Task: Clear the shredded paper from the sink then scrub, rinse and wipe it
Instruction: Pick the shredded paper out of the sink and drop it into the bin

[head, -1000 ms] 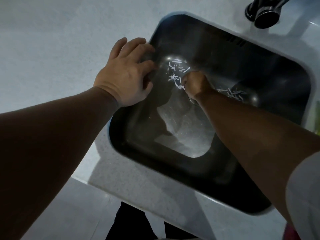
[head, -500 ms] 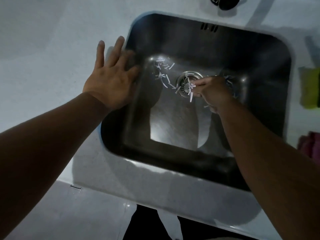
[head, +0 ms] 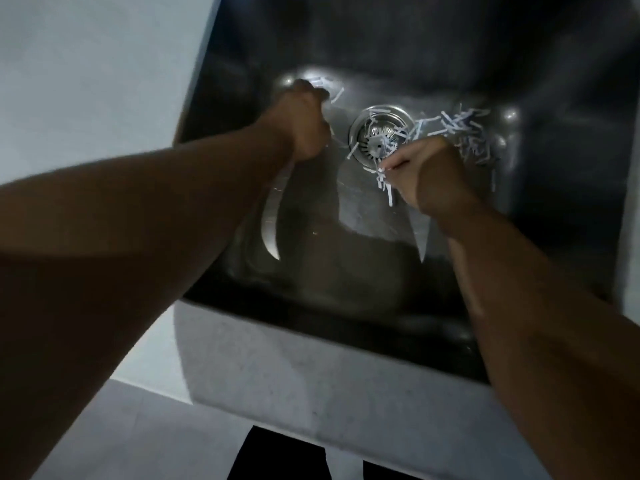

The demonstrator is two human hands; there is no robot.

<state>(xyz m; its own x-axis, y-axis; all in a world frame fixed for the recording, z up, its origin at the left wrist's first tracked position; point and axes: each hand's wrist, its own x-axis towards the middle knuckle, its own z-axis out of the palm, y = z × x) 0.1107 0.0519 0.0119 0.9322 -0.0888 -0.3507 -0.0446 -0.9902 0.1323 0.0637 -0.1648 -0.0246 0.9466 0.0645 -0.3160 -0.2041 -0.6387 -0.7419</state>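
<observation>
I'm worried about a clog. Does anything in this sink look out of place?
Yes: shredded paper litters the sink floor, heaped right of the drain strainer, with strips lying across the strainer itself. The right hand pinches a few strips beside it.

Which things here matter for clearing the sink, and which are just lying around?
Job: sink, shredded paper, drain strainer under some strips, left hand, right hand pinching strips.
Just there: countertop, floor.
</observation>
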